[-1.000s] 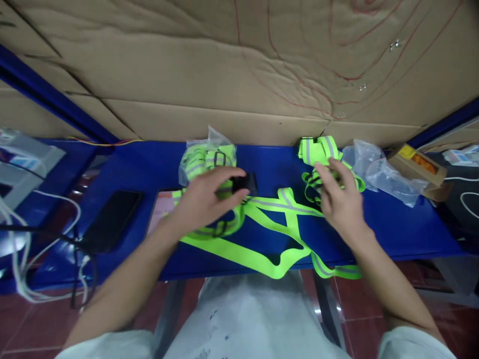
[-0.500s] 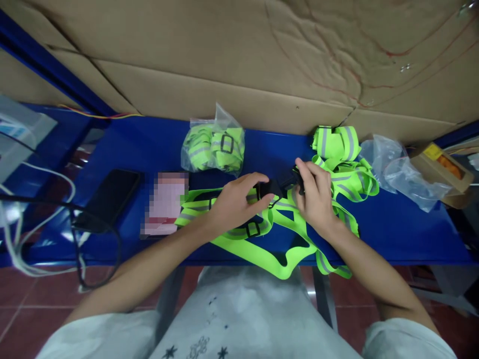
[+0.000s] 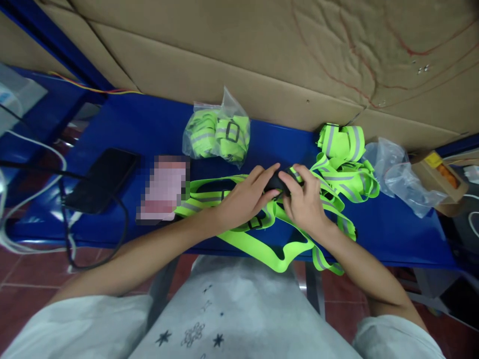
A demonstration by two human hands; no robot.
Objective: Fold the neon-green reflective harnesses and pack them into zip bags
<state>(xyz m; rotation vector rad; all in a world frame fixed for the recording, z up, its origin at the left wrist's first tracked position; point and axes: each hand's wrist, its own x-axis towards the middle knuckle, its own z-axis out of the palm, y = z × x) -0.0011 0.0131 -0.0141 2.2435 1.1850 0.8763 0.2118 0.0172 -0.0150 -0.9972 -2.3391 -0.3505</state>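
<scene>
My left hand (image 3: 245, 197) is closed on one side of a black buckle (image 3: 277, 183), its thumb and fingers pinching it. On the other side my right hand (image 3: 305, 202) grips the same buckle, with the index finger bent over it. Both hands partly hide the buckle, and its details are blurred. Neon-green webbing straps (image 3: 264, 250) with grey reflective stripes spread beneath both hands, one loop hanging at the table's front edge. Among them, near my left wrist, lies a black slider (image 3: 256, 222).
A clear bag of rolled green straps (image 3: 219, 137) stands at the back. At right are more rolled straps (image 3: 341, 142), empty plastic bags (image 3: 409, 182) and a cardboard box (image 3: 443, 177). A black phone (image 3: 103, 182), a blurred-out pink item (image 3: 164, 187) and cables (image 3: 63, 174) lie left.
My hands have come closer together around the black buckle, whose parts were more exposed before. The right fingers have bent over it. The camera view has shifted slightly.
</scene>
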